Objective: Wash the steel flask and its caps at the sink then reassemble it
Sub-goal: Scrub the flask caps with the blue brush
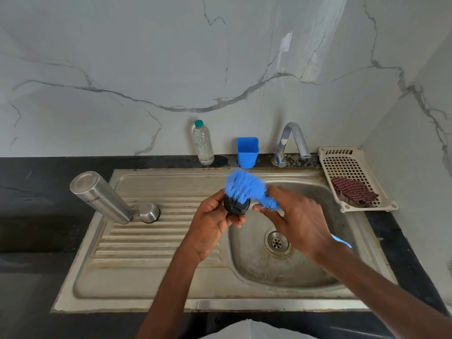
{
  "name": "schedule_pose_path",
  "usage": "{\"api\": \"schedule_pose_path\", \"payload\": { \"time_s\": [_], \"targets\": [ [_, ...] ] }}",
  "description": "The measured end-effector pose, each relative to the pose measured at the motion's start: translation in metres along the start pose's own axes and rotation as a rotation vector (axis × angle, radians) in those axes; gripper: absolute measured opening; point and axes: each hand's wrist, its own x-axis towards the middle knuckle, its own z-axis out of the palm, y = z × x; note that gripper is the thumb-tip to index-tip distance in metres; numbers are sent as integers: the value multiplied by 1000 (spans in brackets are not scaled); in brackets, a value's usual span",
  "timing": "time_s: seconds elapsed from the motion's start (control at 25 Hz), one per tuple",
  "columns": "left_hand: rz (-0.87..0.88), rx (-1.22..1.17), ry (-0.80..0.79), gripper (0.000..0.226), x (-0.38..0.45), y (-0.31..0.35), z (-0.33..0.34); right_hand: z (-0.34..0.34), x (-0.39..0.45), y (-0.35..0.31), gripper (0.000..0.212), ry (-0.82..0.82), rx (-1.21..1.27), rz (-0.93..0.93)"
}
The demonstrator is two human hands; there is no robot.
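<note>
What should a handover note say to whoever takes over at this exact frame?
Left hand grips the round black inner cap over the sink basin. Right hand holds the blue bristle brush, bristles on the cap.
Inverted steel flask and small steel outer cap stand on the ribbed drainboard.
Done: flask disassembled.
Left: finish scrubbing, rinse, reassemble.

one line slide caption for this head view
Left hand holds the black cap while right hand scrubs it with a blue brush over the sink.
</note>
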Motion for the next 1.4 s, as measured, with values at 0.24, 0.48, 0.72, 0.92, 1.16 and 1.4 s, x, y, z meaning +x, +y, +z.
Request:
{"api": "schedule_pose_path", "payload": {
  "time_s": [0.24, 0.48, 0.72, 0.92, 1.16, 1.4],
  "targets": [
    [-35, -106, 26, 35, 4, -1, 5, 1, 2, -6, 35, 92, 20, 90],
    [-20, -120, 98, 34, 3, 2, 0, 0, -2, 1, 38, 61, -59, 101],
    [-147, -422, 100, 29, 5, 1, 19, 14, -1, -28, 37, -59, 275, 138],
    [-240, -352, 219, 27, 5, 9, 31, 26, -5, -21, 40, -34, -26, -1],
    [-143, -136, 407, 22, 8, 3, 31, 31, -10, -41, 34, -51, 131, 276],
    [296, 860, 203, 20, -1, -3, -2, 6, 12, -49, 41, -92, -59, 195]
  ]
}}
